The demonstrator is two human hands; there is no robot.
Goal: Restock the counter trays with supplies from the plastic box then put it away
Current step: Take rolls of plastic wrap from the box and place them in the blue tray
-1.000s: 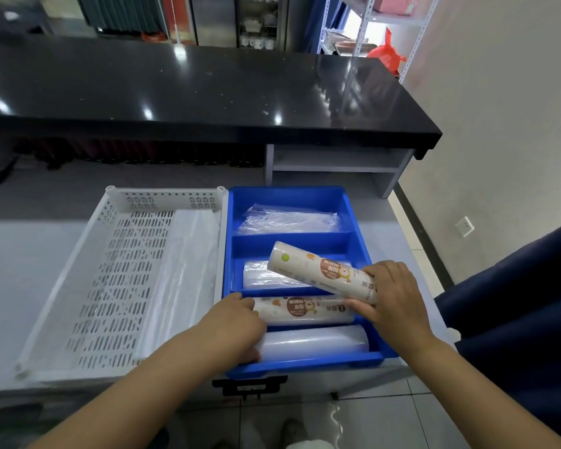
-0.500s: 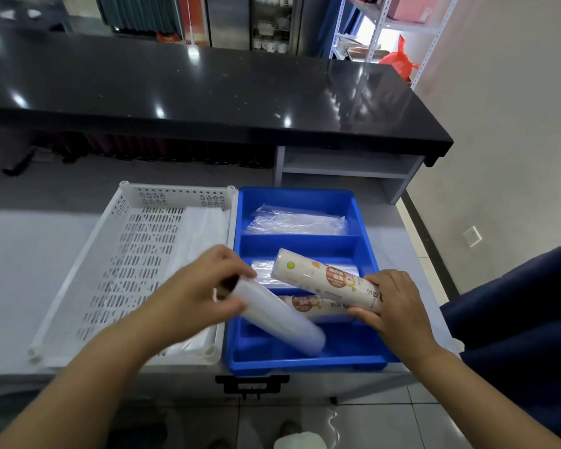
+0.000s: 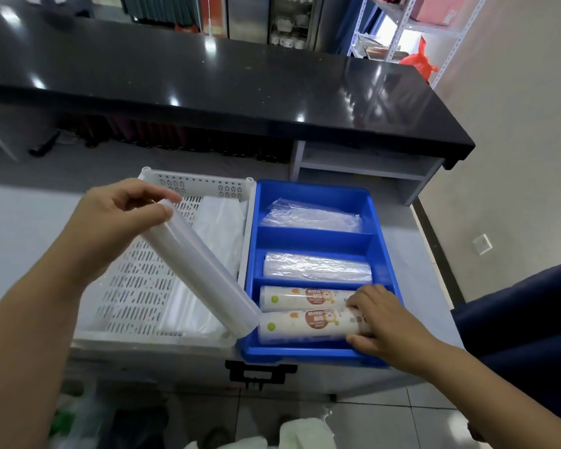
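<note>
Over the blue tray [image 3: 382, 247], we make room, it seems.
Our left hand [image 3: 110, 228] grips a clear roll [image 3: 201, 270], tilted aside; our right hand [image 3: 386, 325] clasps a printed roll [image 3: 305, 325] lying in the front compartment.

The bright blue rectangular plastic tray [image 3: 314, 192] stands right of a white plastic basket [image 3: 195, 184] patterned with rows of slots and round holes. The plain cylindrical plastic roll [image 3: 201, 270] is milky white. The near printed roll [image 3: 305, 325] and far printed roll [image 3: 302, 298] are white with brown labels, green dots and orange marks. The far counter [image 3: 208, 85] is glossy black; the worktop [image 3: 20, 222] pale grey.
</note>
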